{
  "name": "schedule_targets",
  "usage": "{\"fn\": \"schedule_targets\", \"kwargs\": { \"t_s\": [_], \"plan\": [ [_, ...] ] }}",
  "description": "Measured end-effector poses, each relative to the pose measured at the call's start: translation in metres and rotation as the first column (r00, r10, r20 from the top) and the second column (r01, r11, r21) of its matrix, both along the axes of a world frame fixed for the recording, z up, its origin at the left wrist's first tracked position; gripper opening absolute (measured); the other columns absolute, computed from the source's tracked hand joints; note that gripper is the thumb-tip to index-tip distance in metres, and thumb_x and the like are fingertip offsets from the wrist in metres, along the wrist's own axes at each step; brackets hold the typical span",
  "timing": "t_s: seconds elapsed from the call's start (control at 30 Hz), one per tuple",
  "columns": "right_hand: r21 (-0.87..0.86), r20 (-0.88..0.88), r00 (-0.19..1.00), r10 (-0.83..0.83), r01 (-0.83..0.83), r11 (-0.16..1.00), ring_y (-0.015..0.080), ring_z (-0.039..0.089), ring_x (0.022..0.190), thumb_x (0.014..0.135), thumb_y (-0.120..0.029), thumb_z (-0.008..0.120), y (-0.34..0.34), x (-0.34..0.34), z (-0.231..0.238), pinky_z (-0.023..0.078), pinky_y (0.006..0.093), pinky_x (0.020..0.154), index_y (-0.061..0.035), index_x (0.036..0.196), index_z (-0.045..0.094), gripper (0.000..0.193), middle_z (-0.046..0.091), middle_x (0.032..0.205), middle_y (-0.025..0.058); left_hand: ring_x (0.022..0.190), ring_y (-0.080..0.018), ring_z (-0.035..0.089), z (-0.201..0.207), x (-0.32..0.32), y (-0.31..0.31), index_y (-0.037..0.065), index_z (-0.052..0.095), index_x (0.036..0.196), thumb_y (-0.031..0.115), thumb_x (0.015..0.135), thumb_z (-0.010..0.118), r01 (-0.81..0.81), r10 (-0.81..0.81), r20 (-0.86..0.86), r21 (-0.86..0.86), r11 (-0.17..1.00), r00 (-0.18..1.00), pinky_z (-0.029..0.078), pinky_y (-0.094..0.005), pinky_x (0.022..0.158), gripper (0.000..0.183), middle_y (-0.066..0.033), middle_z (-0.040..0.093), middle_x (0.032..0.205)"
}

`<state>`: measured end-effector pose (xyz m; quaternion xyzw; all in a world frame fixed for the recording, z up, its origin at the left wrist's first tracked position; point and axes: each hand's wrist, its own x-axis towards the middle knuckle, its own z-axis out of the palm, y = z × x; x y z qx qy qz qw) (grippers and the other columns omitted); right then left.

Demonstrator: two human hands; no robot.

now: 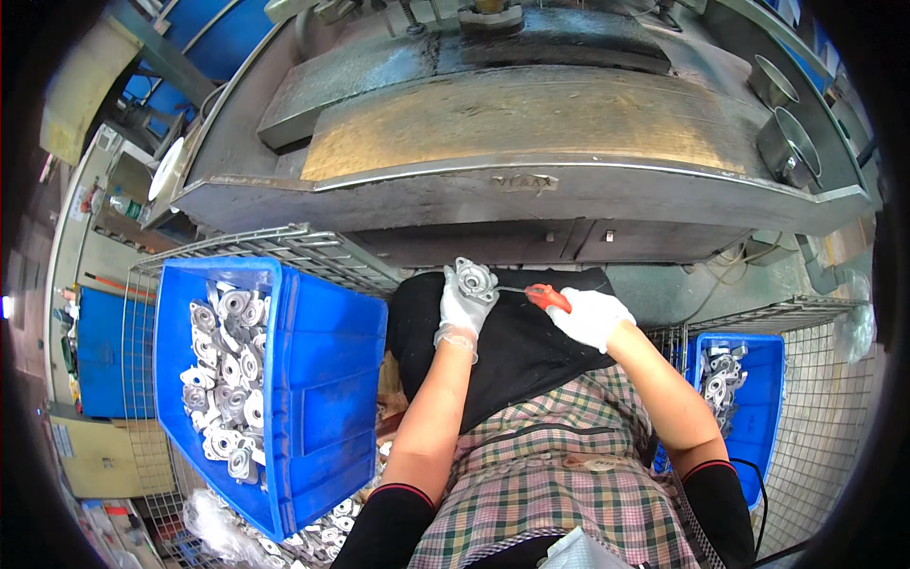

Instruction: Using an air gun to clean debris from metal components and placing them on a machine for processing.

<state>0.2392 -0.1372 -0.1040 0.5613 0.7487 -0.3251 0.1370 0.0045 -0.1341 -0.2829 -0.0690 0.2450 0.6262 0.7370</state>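
My left hand [464, 313], in a whitish glove, is closed around a grey cast metal part [473, 279] with a round recessed centre and lobed edges. In my gloved right hand [592, 319] is the red handle of a hand tool [546, 297]. Its thin metal shaft points left and meets the right edge of the metal part; the exact tip is hard to make out. Both hands are above the black cloth [531, 353] on my lap.
A blue bin [327, 379] full of similar castings [230, 398] stands at my left, with more castings heaped below it. Another blue bin [758, 417] holds castings at my right, beside wire mesh [825, 398]. Ahead is a metal workbench [531, 194] with metal cups [789, 147].
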Motion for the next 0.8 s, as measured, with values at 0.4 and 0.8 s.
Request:
{"fn": "schedule_targets", "kwargs": {
  "t_s": [0.4, 0.8],
  "plan": [
    [0.218, -0.591, 0.750, -0.297, 0.503, 0.836, 0.0189, 0.066, 0.091, 0.083, -0.030, 0.071, -0.021, 0.120, 0.084, 0.051, 0.0328, 0.084, -0.0062, 0.116, 0.064, 0.041, 0.070, 0.104, 0.0109, 0.100, -0.0375, 0.062, 0.139, 0.016, -0.017, 0.013, 0.053, 0.128, 0.048, 0.102, 0.033, 0.268, -0.253, -0.101, 0.183, 0.946, 0.962, 0.051, -0.0486, 0.075, 0.048, -0.0171, 0.061, 0.123],
    [0.781, -0.471, 0.447, -0.761, 0.612, -0.123, 0.0332, 0.065, 0.090, 0.081, -0.030, 0.072, -0.026, 0.390, 0.078, 0.050, 0.0394, 0.081, -0.0044, 0.103, 0.067, 0.035, 0.068, 0.095, 0.0175, 0.121, -0.0191, 0.051, 0.335, 0.005, 0.082, -0.003, 0.042, 0.142, 0.016, 0.089, 0.065, 0.404, 0.359, -0.924, 0.280, 0.871, -0.135, 0.040, -0.0301, 0.101, 0.060, -0.0116, 0.054, 0.136]
  ]
}}
